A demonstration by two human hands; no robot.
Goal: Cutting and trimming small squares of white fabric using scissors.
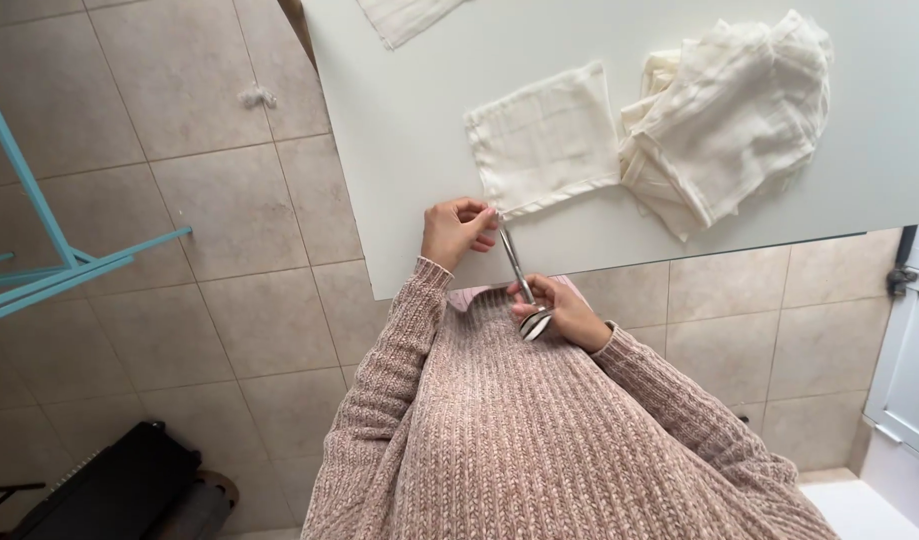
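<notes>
Reaching forward from pink knit sleeves, both hands are meeting at the near edge of the white bench [399, 150], above a beige tiled floor [229, 230]. The left hand [457, 230] is pinching the tip of the scissors [519, 280] beside a folded cream cloth [544, 140]. The right hand [569, 312] is closing its fingers [535, 292] on the handles.

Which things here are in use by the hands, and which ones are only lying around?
In use:
- scissors, held by right hand
- flat square cloth, its corner pinched by left hand

Lying about:
- heap of folded cloths on white table
- cloth piece at table's far edge
- blue metal frame on floor
</notes>
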